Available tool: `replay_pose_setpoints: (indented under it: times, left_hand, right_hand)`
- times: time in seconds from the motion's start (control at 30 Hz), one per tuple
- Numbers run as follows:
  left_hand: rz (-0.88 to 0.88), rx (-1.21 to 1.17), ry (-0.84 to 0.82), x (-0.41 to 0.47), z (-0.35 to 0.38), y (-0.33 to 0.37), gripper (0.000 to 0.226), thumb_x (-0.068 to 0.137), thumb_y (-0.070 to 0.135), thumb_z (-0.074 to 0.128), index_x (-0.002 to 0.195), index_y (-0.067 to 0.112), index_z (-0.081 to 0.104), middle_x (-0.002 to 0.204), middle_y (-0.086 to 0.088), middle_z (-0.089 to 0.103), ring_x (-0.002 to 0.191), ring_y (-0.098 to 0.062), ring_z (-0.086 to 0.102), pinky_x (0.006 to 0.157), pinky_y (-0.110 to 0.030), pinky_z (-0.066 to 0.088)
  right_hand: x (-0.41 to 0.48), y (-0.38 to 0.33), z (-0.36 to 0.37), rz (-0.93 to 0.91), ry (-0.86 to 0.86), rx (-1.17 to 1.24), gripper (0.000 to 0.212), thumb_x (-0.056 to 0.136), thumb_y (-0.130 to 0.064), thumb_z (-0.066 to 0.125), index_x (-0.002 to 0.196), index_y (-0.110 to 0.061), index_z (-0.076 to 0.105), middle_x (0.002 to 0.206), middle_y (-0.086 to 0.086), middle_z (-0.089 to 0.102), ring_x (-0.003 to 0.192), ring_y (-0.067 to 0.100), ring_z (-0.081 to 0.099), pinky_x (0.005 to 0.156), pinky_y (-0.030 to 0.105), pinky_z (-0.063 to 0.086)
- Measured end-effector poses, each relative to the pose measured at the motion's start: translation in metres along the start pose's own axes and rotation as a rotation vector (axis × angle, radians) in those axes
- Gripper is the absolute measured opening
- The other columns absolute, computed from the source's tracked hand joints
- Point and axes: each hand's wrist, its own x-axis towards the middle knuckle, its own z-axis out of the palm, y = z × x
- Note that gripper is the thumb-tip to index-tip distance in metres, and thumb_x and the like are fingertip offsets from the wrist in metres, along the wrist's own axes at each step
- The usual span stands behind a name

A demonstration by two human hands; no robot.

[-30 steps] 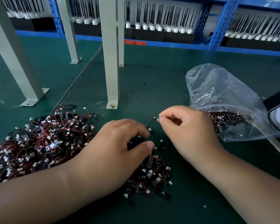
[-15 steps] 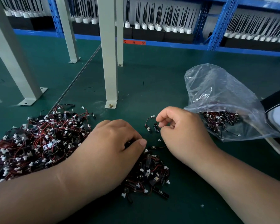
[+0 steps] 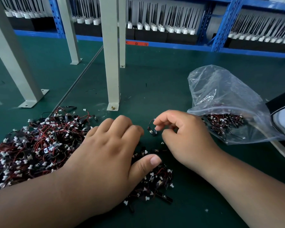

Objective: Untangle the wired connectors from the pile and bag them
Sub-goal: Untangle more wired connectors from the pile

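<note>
Head view of a green bench mat (image 3: 155,83) during sorting of wired connectors. The left hand (image 3: 105,155) lies palm-down, fingers spread and relaxed, on a small clump of connectors (image 3: 156,181); it grips nothing visible and probably pins the clump so that a single piece can be drawn free without dragging its neighbours. The right hand (image 3: 184,139) pinches one wired connector (image 3: 152,129) between thumb and forefinger, its red-and-black lead looped and its dark body hanging just above the mat, apart from the clump. The main pile (image 3: 34,145) lies to the left, touching the left wrist. A clear zip bag (image 3: 224,102) rests just right of the right hand, its mouth toward the hand, with bagged connectors (image 3: 224,124) already inside; this keeps the transfer short. Judged stage: one piece separated, not yet bagged; most of the pile remains.
</note>
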Motion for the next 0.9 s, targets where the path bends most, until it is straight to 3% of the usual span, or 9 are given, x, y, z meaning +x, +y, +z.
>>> replay_pose_setpoints:
  times: [0.07, 0.13, 0.27, 0.47, 0.63, 0.77, 0.9]
  left_hand:
    - [0.008, 0.024, 0.009, 0.000, 0.000, 0.000, 0.063, 0.091, 0.075, 0.011, 0.104, 0.028, 0.052, 0.097, 0.010, 0.047, 0.091, -0.018, 0.048, 0.083, -0.039, 0.045]
    - [0.014, 0.054, -0.019, 0.001, 0.000, 0.000, 0.068, 0.089, 0.077, 0.003, 0.100, 0.032, 0.052, 0.096, 0.013, 0.048, 0.093, -0.015, 0.046, 0.084, -0.037, 0.043]
    - [0.018, 0.047, -0.044, 0.001, 0.003, -0.001, 0.083, 0.083, 0.079, -0.011, 0.112, 0.037, 0.055, 0.108, 0.017, 0.049, 0.108, -0.011, 0.044, 0.092, -0.034, 0.039]
    - [0.038, -0.014, -0.043, 0.002, 0.005, -0.002, 0.084, 0.086, 0.077, -0.005, 0.126, 0.037, 0.057, 0.130, 0.023, 0.051, 0.126, -0.006, 0.041, 0.100, -0.032, 0.039]
    - [0.029, -0.020, -0.055, 0.002, 0.010, -0.004, 0.092, 0.076, 0.081, -0.018, 0.144, 0.044, 0.032, 0.151, 0.030, 0.022, 0.143, 0.003, 0.009, 0.115, -0.030, 0.018]
    - [0.030, -0.047, -0.023, 0.002, 0.009, -0.005, 0.088, 0.079, 0.081, -0.014, 0.141, 0.043, 0.035, 0.149, 0.029, 0.026, 0.142, 0.003, 0.011, 0.113, -0.029, 0.020]
    - [0.031, -0.054, -0.016, 0.002, 0.009, -0.005, 0.087, 0.079, 0.081, -0.013, 0.139, 0.043, 0.037, 0.148, 0.029, 0.029, 0.141, 0.004, 0.014, 0.112, -0.029, 0.021]
  right_hand:
    - [-0.001, -0.002, 0.000, -0.043, -0.017, 0.017, 0.040, 0.073, 0.005, 0.055, 0.085, -0.029, 0.073, 0.082, -0.016, 0.071, 0.082, 0.003, 0.065, 0.067, 0.009, 0.044]
    - [-0.001, -0.003, 0.000, -0.085, -0.018, 0.016, 0.042, 0.071, 0.004, 0.054, 0.084, -0.030, 0.074, 0.082, -0.016, 0.071, 0.085, 0.004, 0.065, 0.070, 0.011, 0.046]
    - [-0.002, -0.003, 0.000, -0.093, -0.027, 0.008, 0.045, 0.071, 0.006, 0.053, 0.085, -0.030, 0.076, 0.084, -0.018, 0.071, 0.091, 0.004, 0.064, 0.080, 0.020, 0.049]
    - [-0.001, -0.001, 0.001, -0.055, -0.089, -0.010, 0.045, 0.077, 0.004, 0.055, 0.098, -0.032, 0.074, 0.091, -0.020, 0.072, 0.099, 0.000, 0.062, 0.085, 0.013, 0.046]
    - [-0.001, -0.001, 0.001, -0.056, -0.066, 0.030, 0.045, 0.080, 0.004, 0.055, 0.100, -0.032, 0.072, 0.095, -0.019, 0.072, 0.097, -0.003, 0.064, 0.082, 0.007, 0.045]
    - [-0.001, 0.000, 0.001, -0.061, -0.020, 0.022, 0.044, 0.079, 0.004, 0.055, 0.101, -0.032, 0.068, 0.097, -0.018, 0.070, 0.099, 0.001, 0.063, 0.082, 0.017, 0.049]
    - [-0.002, 0.001, 0.002, -0.030, -0.017, -0.039, 0.044, 0.081, -0.001, 0.057, 0.107, -0.037, 0.063, 0.099, -0.020, 0.069, 0.085, -0.008, 0.057, 0.070, 0.008, 0.038]
